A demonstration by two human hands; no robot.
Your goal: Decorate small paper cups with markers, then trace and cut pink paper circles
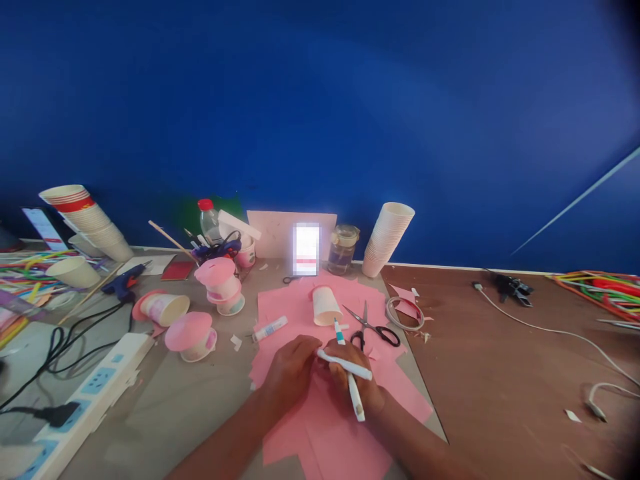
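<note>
My right hand is closed around a white marker with a teal end that points away toward a paper cup. A second white, pen-like stick lies across the same hand. Close beside it is my left hand, fingers bent together near the stick's end; whatever they pinch is hidden. Pink paper sheets lie under both hands. Just beyond, the white paper cup rests on its side. Black-handled scissors lie open to the right, and a small white tube lies to the left.
Pink-topped paper cups stand on the left, near a power strip and a blue glue gun. At the back are a lit phone, a jar and stacked cups. A tape roll and cable lie right.
</note>
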